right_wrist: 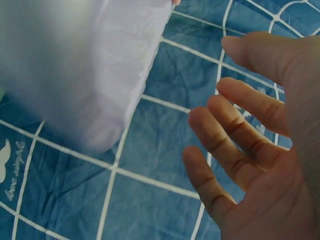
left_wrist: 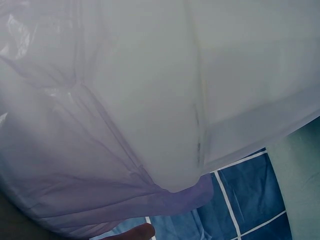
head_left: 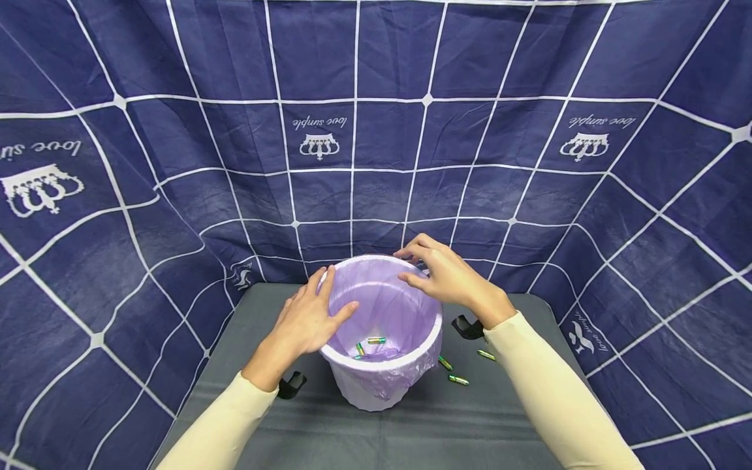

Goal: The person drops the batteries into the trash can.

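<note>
A white bin [head_left: 360, 385] with a purple plastic liner [head_left: 376, 300] stands upright on the grey surface, its liner folded over the rim. Inside lie small green-and-gold cylinders that look like batteries [head_left: 376, 340]. My left hand [head_left: 305, 321] is at the bin's left rim with fingers extended and thumb over the opening; whether it touches is unclear. In the left wrist view the bin wall [left_wrist: 145, 75] fills most of the frame, with one fingertip [left_wrist: 141, 232] below. Beside the far right rim, my right hand [head_left: 449, 277] holds nothing; its spread, slightly bent fingers [right_wrist: 210, 130] are apart from the bin.
Right of the bin, loose batteries [head_left: 458, 379] lie on the grey tabletop [head_left: 282, 431]. Dark blue cloth [head_left: 388, 137] with white grid lines rises behind and at both sides. Black curved pieces [head_left: 468, 326] show beneath each wrist.
</note>
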The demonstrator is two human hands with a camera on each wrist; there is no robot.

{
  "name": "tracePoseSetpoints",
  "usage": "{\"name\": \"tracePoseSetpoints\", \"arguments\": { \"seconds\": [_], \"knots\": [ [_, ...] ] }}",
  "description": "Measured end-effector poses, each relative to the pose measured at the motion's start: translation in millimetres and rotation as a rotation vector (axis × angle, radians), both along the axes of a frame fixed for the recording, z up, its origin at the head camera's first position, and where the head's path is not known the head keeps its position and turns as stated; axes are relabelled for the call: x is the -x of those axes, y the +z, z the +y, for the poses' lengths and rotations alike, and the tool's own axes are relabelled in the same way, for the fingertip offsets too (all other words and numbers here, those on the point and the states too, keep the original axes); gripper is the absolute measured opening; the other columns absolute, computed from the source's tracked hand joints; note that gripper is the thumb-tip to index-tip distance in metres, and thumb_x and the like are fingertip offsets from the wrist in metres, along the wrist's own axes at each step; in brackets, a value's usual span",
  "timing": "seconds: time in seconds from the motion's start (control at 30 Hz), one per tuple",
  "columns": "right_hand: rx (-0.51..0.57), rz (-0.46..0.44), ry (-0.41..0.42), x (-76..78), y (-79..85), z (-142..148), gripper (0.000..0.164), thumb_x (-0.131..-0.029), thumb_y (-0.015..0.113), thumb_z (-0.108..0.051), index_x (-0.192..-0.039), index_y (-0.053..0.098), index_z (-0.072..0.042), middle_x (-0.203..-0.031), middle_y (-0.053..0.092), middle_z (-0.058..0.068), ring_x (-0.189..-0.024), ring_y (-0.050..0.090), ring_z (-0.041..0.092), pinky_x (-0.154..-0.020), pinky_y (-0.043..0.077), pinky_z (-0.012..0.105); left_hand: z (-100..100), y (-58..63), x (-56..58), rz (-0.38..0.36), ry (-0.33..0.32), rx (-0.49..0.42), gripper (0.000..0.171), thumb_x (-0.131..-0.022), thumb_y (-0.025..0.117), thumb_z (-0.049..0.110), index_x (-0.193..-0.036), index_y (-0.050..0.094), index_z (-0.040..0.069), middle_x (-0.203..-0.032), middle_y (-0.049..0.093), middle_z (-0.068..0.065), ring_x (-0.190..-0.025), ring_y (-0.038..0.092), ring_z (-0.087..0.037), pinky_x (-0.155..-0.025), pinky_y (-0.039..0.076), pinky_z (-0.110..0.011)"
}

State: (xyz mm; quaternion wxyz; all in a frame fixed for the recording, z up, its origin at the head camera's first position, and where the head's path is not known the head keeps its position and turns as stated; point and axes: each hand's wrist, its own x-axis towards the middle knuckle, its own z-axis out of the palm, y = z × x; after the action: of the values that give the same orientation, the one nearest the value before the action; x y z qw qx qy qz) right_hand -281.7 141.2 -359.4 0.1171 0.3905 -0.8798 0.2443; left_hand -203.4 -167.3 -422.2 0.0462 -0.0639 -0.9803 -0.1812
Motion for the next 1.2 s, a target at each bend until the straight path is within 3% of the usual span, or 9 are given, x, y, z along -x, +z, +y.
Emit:
{"name": "tracePoseSetpoints", "arguments": {
  "seconds": [0.23,0.5,0.67,0.8,1.2],
  "knots": [
    [0.072,0.001,-0.039,-6.2,-17.8,28.8,0.034,-0.11,0.083,-0.022,-0.142,0.082,-0.011,-0.134,0.077,0.009,-0.117,0.082,0.029,-0.092,0.065,0.045,0.5,1.6,-1.3,-0.008,-0.005,0.005,0.103,-0.113,0.055,0.075,-0.188,0.02,0.013,-0.194,0.025,-0.019,-0.165,0.049,-0.058,-0.129,0.04,-0.082],
    [0.127,0.027,-0.088,-11.0,-50.6,64.0,0.028,-0.108,0.085,-0.015,-0.136,0.084,-0.014,-0.125,0.079,0.002,-0.104,0.079,0.021,-0.085,0.061,0.036,2.7,-0.1,-0.2,-0.013,-0.007,0.005,0.103,-0.114,0.055,0.074,-0.188,0.021,0.012,-0.193,0.026,-0.019,-0.164,0.05,-0.058,-0.129,0.041,-0.082],
    [0.153,0.036,-0.086,-12.0,-71.8,80.7,0.028,-0.105,0.087,-0.01,-0.133,0.084,-0.011,-0.125,0.08,0.006,-0.1,0.079,0.018,-0.089,0.068,0.044,1.8,0.4,-0.6,-0.012,-0.004,0.013,0.103,-0.114,0.054,0.075,-0.188,0.02,0.012,-0.194,0.025,-0.019,-0.164,0.049,-0.058,-0.129,0.041,-0.081],
    [0.146,0.012,-0.096,-14.8,-91.3,92.7,0.029,-0.105,0.086,-0.007,-0.134,0.083,-0.009,-0.123,0.079,0.005,-0.1,0.078,0.016,-0.093,0.069,0.05,0.5,1.5,-1.4,-0.01,-0.003,0.011,0.104,-0.113,0.054,0.076,-0.188,0.02,0.012,-0.194,0.025,-0.019,-0.164,0.049,-0.058,-0.129,0.041,-0.081],
    [0.133,-0.097,-0.116,-27.9,-162.6,124.0,0.032,-0.104,0.088,-0.007,-0.135,0.082,-0.011,-0.121,0.078,0.0,-0.097,0.073,0.006,-0.088,0.067,0.035,0.7,1.2,0.9,-0.005,-0.004,0.005,0.104,-0.113,0.055,0.076,-0.188,0.021,0.012,-0.193,0.025,-0.019,-0.166,0.049,-0.057,-0.129,0.041,-0.082]
  ]
}}
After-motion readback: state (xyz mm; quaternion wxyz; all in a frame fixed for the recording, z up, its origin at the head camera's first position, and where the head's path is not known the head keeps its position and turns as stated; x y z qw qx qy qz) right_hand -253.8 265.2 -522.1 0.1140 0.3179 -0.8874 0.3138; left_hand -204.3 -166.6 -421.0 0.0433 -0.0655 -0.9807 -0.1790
